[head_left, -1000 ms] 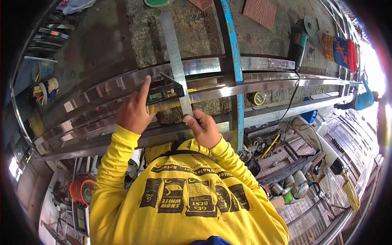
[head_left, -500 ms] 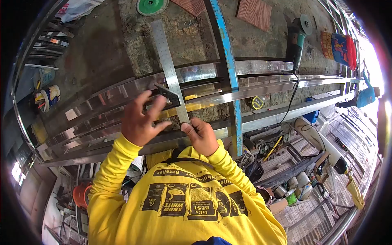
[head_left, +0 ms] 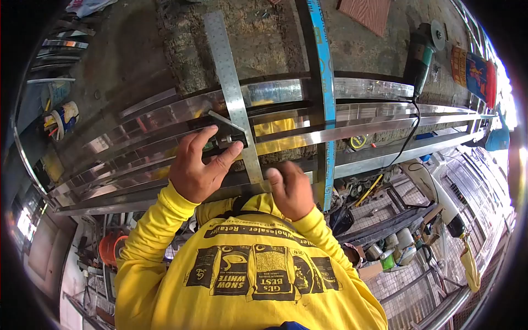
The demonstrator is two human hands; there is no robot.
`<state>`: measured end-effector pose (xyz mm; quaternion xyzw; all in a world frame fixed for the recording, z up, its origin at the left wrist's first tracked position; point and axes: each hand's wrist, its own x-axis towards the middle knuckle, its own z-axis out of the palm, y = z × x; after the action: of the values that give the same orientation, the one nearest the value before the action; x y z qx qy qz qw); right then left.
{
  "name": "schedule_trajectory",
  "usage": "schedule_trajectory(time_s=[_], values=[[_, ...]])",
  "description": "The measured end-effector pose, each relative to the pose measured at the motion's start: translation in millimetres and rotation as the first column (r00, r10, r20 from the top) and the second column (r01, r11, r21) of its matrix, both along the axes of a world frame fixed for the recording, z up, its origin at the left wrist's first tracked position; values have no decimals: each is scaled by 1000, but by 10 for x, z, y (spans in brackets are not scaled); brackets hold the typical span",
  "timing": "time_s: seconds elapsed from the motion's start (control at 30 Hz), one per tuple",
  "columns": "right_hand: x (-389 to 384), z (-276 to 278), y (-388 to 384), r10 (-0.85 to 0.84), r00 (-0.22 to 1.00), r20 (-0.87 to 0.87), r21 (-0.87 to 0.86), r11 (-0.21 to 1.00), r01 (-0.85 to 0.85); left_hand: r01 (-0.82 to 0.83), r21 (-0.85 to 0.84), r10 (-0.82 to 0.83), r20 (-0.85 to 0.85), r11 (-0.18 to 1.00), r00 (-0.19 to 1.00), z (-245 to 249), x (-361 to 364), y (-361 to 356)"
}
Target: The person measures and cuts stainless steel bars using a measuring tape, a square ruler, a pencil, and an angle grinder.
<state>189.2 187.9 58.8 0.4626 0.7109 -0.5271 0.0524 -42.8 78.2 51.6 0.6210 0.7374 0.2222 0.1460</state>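
The steel square (head_left: 234,93) lies across the stainless rails (head_left: 363,124), its long blade pointing away. The left hand (head_left: 198,165) rests beside its short arm, grip apart. The right hand (head_left: 291,190) is at the near end, blurred, grip unclear. Concrete workshop floor (head_left: 264,38) beneath.

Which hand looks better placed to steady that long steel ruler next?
Probably the right hand: it sits at the ruler's near end, while the left hand pinches a small tool beside it.
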Motion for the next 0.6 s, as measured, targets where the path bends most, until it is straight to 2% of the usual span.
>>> schedule_trajectory(time_s=[0.03, 0.13, 0.23, 0.27, 0.37, 0.47, 0.57, 0.6], values=[[74, 1, 26, 72, 993, 91, 170, 982, -87, 4, 5, -4, -18, 1000, 1000, -13, 1, -12], [283, 25, 99, 63, 992, 112, 259, 961, -91, 1, 27, 0, -42, 1000, 999, -30, 22, -8], [355, 77, 209, 70, 996, 63, 231, 970, -82, -2, 42, 5, -63, 999, 998, -31, 31, 3], [338, 136, 225, 43, 995, 92, 221, 973, -62, -1, 45, 4, -70, 999, 998, -30, 31, 2], [213, 207, 212, -148, 989, 24, 211, 967, 140, 41, 33, -38, -94, 999, 995, -36, 16, -21], [192, 261, 177, -230, 970, -73, 163, 957, 239, 36, 27, -34, -79, 999, 996, -32, 18, -21], [119, 302, 194, -230, 943, -241, 361, 881, 307, 0, 26, 2, -70, 1000, 998, -17, 32, 2], [143, 297, 178, -255, 926, -277, 337, 877, 343, 1, 25, 1, -69, 1000, 998, -14, 38, -2]])
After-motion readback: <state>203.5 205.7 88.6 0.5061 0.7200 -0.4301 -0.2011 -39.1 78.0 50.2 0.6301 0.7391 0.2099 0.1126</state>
